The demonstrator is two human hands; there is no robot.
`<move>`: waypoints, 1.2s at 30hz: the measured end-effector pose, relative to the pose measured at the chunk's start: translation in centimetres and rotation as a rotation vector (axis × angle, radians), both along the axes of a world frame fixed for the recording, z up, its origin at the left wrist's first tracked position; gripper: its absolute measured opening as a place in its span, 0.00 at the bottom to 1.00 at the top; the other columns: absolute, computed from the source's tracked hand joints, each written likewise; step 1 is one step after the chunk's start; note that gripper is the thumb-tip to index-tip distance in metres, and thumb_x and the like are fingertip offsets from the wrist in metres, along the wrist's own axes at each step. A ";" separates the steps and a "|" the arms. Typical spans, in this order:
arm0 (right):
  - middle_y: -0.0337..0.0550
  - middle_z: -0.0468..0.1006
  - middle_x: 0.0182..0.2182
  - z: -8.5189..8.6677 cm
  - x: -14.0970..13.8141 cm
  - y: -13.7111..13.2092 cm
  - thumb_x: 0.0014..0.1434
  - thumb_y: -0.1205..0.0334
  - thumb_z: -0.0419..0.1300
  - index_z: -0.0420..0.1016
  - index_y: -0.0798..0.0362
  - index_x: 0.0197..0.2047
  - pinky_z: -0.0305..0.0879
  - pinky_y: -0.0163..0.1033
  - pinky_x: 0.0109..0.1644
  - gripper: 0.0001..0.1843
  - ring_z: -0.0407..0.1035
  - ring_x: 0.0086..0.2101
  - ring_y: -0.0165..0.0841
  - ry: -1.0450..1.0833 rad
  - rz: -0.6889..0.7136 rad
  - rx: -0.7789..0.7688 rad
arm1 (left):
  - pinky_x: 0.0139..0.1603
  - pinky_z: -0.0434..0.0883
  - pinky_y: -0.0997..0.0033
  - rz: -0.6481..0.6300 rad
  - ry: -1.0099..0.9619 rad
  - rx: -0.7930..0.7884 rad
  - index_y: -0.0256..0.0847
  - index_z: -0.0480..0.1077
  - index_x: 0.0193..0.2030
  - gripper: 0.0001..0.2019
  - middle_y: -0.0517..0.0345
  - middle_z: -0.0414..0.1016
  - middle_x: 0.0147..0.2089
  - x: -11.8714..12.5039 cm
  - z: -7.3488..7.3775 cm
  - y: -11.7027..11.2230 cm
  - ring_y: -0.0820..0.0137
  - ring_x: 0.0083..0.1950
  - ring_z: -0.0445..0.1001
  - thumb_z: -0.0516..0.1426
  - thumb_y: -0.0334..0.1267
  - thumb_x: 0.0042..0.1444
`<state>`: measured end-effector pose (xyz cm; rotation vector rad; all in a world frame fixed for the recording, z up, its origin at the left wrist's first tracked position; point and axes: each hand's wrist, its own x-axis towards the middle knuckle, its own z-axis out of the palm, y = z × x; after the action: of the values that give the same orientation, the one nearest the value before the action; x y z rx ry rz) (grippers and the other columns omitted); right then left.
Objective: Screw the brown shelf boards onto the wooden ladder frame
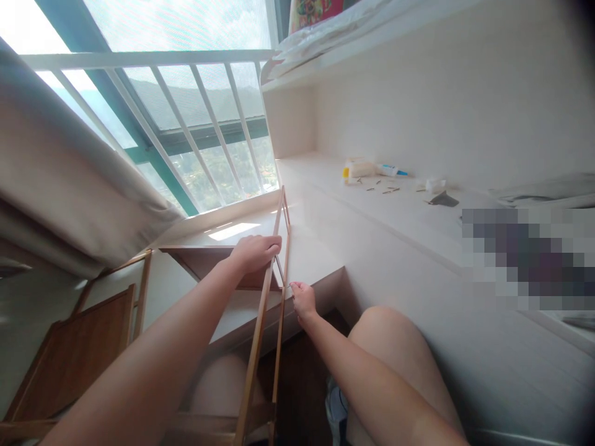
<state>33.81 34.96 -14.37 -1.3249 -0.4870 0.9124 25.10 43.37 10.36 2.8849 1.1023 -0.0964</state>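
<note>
My left hand [255,253] is closed round the upper bar of a narrow wooden frame [253,365], which stands up between my knees and leans toward the window. Close by, my right hand [303,299] is pinched at the frame's other bar. A small thin piece seems to stick out from its fingertips toward the wood, too small to name. Behind the left hand lies a brown wooden panel [198,263] on the white ledge.
A white shelf [334,179] holds several small metal screws [390,191], a yellow-capped bottle [345,176], a blue-tipped tube [393,170] and a grey scrap [444,199]. At left hang a curtain [88,167] and, below it, another wooden frame with a panel [79,347]. White railings [211,111] cross the window.
</note>
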 end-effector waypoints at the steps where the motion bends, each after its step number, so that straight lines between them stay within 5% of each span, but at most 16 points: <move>1: 0.32 0.64 0.15 -0.1 -0.1 0.1 0.51 0.48 0.59 0.75 0.58 0.33 0.49 0.32 0.21 0.19 0.53 0.17 0.26 0.005 -0.015 -0.006 | 0.33 0.58 0.67 0.006 0.005 -0.003 0.47 0.69 0.35 0.15 0.59 0.78 0.37 0.0 0.0 0.0 0.63 0.35 0.72 0.43 0.46 0.60; 36: 0.44 0.77 0.23 -0.5 -0.8 0.9 0.53 0.49 0.58 0.82 0.61 0.35 0.63 0.35 0.31 0.22 0.68 0.26 0.34 -0.154 -0.138 -0.068 | 0.32 0.57 0.67 0.005 -0.031 -0.046 0.48 0.68 0.34 0.13 0.65 0.79 0.33 0.3 0.0 -0.4 0.63 0.34 0.71 0.44 0.43 0.59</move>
<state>32.98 35.86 -14.85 -1.4793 -0.4804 0.7220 25.44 42.95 10.38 2.8325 1.0877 -0.0751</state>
